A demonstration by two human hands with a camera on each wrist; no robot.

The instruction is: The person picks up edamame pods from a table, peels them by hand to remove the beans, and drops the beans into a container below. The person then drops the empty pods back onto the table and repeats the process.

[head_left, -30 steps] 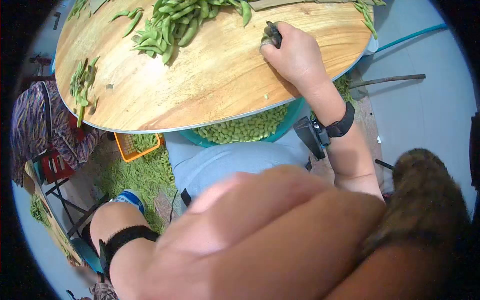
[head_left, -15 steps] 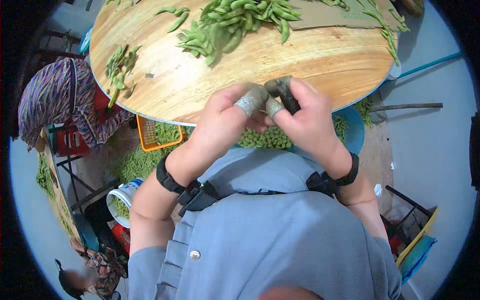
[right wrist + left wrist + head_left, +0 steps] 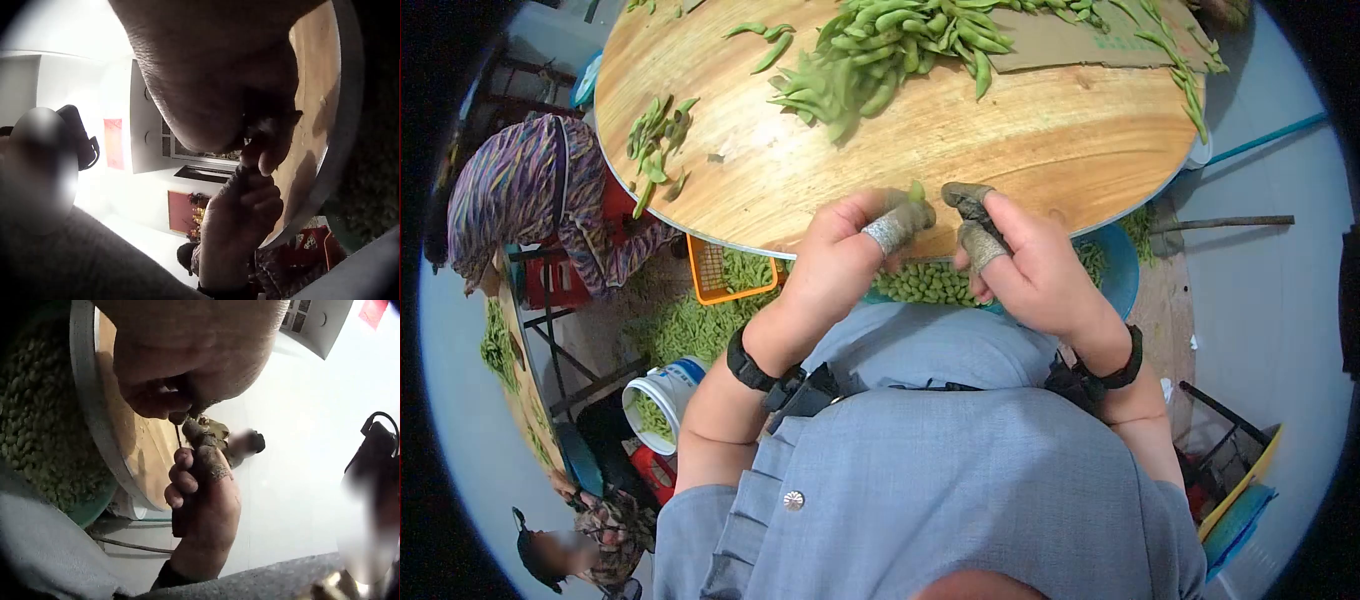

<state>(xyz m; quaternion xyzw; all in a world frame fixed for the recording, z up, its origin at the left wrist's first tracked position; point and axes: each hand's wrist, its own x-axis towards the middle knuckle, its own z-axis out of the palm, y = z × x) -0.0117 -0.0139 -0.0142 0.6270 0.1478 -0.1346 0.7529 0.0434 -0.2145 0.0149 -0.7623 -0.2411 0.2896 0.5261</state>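
In the head view, my left hand [image 3: 840, 235] pinches a green bean pod [image 3: 916, 190], whose tip pokes up above the fingers. Grey wraps cover that hand's thumb and forefinger. My right hand [image 3: 1035, 255] is a small gap away, with a dark covering on the forefinger and a grey one on the thumb; those two tips stand apart and I see nothing between them. Both hands are over the near edge of a round wooden table [image 3: 1000, 150]. Below them, shelled beans [image 3: 935, 283] lie in a teal basin [image 3: 1115, 265], partly hidden by the hands.
A heap of pods [image 3: 880, 50] lies on the table beside a cardboard sheet [image 3: 1080, 40]. Darker pods [image 3: 658, 140] are at the left. An orange basket [image 3: 730, 297] and a white bucket [image 3: 668, 385] stand below. A bent-over person [image 3: 530, 195] is at far left, another person [image 3: 605, 530] lower left.
A second ago the right hand was over the table and the left blurred near the camera. Half a second ago both hands met at the fingertips; now they are apart, the pod showing in the left.
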